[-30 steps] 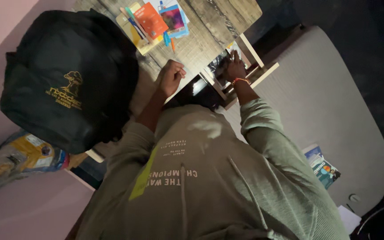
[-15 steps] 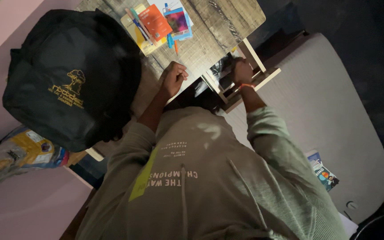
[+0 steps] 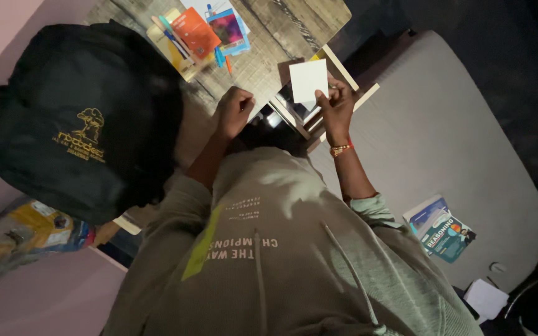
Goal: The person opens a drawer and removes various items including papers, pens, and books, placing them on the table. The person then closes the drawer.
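Where the right hand (image 3: 336, 106) rises above the open drawer, its fingers (image 3: 322, 99) pinch the lower edge of one white square card (image 3: 308, 80), thumb on one face and the other fingertips behind it. The card stands clear of the desk, held over the pale wooden drawer frame (image 3: 344, 74) at the edge of the grey wood-grain desk top (image 3: 269, 37). One orange and gold band (image 3: 340, 149) circles the right wrist. The sleeve of the grey-green sweatshirt (image 3: 294, 249) is pushed up that forearm.

The left hand (image 3: 234, 111) is closed into a fist with the fingers curled inward, resting at the desk edge just beside the drawer. Whether anything lies inside the fist cannot be told.

Contents of the drawer are dark and glossy; their kind cannot be told.

On the desk top, beyond both hands, lies one loose stack of flat items:
- one orange rectangular booklet (image 3: 195, 32);
- one blue-edged card with a purple picture (image 3: 227, 28), just beside the booklet;
- one yellow flat sheet (image 3: 168, 46) beneath them;
- several pens, one blue (image 3: 218, 58) and one orange (image 3: 228, 64) near the stack's edge.

One large black fabric backpack (image 3: 82, 118) with one gold tree emblem and gold lettering on its front occupies the left of the desk.

One yellow and blue printed plastic bag (image 3: 26, 227) lies below the backpack. On the grey mattress (image 3: 456, 137) to the right lies one teal book (image 3: 441, 229) with a white label band, and one white sheet (image 3: 487, 298) near the lower corner.
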